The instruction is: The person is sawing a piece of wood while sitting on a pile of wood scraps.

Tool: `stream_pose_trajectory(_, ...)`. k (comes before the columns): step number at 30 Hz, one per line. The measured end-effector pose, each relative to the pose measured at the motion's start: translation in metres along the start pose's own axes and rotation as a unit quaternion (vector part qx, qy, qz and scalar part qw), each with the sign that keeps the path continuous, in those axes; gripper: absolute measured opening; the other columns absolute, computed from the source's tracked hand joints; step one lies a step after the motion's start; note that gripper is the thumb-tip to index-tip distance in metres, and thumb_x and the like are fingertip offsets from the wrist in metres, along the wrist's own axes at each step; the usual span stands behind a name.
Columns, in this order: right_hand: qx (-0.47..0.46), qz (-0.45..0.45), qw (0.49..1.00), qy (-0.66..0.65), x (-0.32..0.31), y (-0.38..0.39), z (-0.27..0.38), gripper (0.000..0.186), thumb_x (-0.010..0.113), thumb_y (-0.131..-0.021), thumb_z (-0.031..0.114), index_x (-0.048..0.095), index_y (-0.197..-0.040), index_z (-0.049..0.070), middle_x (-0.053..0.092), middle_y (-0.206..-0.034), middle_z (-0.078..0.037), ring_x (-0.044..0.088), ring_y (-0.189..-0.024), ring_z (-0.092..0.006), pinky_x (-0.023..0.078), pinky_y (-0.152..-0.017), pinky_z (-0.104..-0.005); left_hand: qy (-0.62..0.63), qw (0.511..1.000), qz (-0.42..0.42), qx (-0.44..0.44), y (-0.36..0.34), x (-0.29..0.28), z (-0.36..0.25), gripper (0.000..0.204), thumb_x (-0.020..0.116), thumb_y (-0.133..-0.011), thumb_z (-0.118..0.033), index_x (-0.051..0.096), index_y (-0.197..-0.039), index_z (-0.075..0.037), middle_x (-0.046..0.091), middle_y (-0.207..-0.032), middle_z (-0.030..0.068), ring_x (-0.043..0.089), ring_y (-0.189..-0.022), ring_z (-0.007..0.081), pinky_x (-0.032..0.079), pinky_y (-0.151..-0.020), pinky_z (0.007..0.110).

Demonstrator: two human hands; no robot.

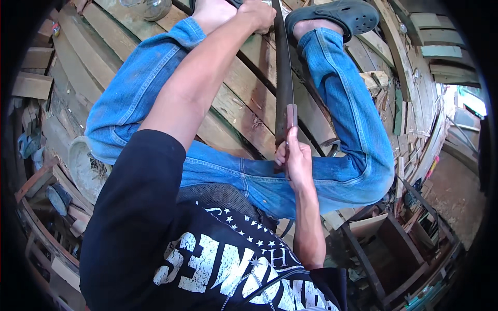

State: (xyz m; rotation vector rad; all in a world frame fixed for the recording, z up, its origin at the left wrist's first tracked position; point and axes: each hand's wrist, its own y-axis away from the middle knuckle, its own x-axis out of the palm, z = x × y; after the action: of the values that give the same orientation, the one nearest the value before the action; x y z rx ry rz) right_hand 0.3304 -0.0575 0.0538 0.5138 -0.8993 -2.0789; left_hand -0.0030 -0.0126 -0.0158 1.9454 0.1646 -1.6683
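A long, dark, narrow blade that looks like a handsaw stretches away from me between my legs, above slatted boards. At its near end is a brown wooden handle, with my right hand closed round it and the thumb lying along it. My left hand reaches out to the far end of the blade, next to my left foot. Its fingers are curled in close beside the blade; what they grip is hidden. My bent legs in blue jeans lie on either side of the blade.
Wooden planks with dark gaps lie under and ahead of me. My right foot wears a dark clog. A pale round container stands by my left knee. At the lower right is a wooden box frame among scrap wood.
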Motion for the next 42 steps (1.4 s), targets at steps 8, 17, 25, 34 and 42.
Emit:
stream_pose_trajectory(8,-0.300,0.094,0.947,-0.073,-0.005,0.017,-0.018,0.094,0.076,-0.062,0.056,0.045,-0.122,-0.009,0.056,-0.099,-0.013,0.058,-0.084,-0.0214,0.045,-0.081,-0.0312,0.009,0.999,-0.020,-0.025,0.004,-0.004,0.003,0.027,0.070,-0.071,-0.016,0.070,-0.096,-0.005,0.069,-0.100,0.0160,0.066,-0.096,0.0298,0.054,-0.080,0.040)
stream_pose_trajectory(17,-0.447,-0.116,0.879,0.121,0.011,0.008,0.004,0.018,0.068,-0.080,0.011,0.059,-0.090,-0.001,0.057,-0.062,-0.003,0.052,-0.052,-0.0073,0.041,-0.050,-0.0218,0.018,0.991,-0.120,-0.056,0.007,0.016,-0.002,0.018,0.058,-0.078,-0.012,0.071,-0.091,-0.008,0.070,-0.092,0.0137,0.069,-0.088,0.0289,0.055,-0.075,0.039)
stream_pose_trajectory(25,-0.426,-0.084,0.896,0.091,-0.009,0.006,0.005,0.011,0.060,-0.083,0.007,0.053,-0.076,0.001,0.047,-0.056,0.002,0.043,-0.048,-0.0042,0.033,-0.045,-0.0209,-0.031,0.995,-0.071,-0.069,0.011,0.015,-0.008,0.024,0.050,-0.087,-0.018,0.073,-0.093,-0.016,0.071,-0.097,0.0071,0.068,-0.094,0.0234,0.052,-0.079,0.036)
stream_pose_trajectory(34,-0.411,-0.077,0.904,0.087,-0.004,0.002,0.010,0.011,0.061,-0.071,0.008,0.054,-0.074,0.001,0.048,-0.054,-0.004,0.048,-0.046,-0.0116,0.040,-0.047,-0.0253,-0.009,0.994,-0.073,-0.086,0.001,0.016,-0.003,0.020,0.054,-0.085,-0.018,0.073,-0.089,-0.014,0.071,-0.095,0.0071,0.068,-0.092,0.0226,0.053,-0.076,0.036)
stream_pose_trajectory(42,-0.434,-0.093,0.893,0.076,-0.007,0.005,0.007,0.013,0.056,-0.066,0.007,0.054,-0.077,-0.001,0.048,-0.055,-0.003,0.047,-0.045,-0.0126,0.040,-0.047,-0.0261,-0.013,0.991,-0.119,-0.056,-0.003,0.027,-0.003,0.021,0.053,-0.085,-0.017,0.073,-0.085,-0.012,0.071,-0.090,0.0089,0.069,-0.086,0.0248,0.055,-0.071,0.037)
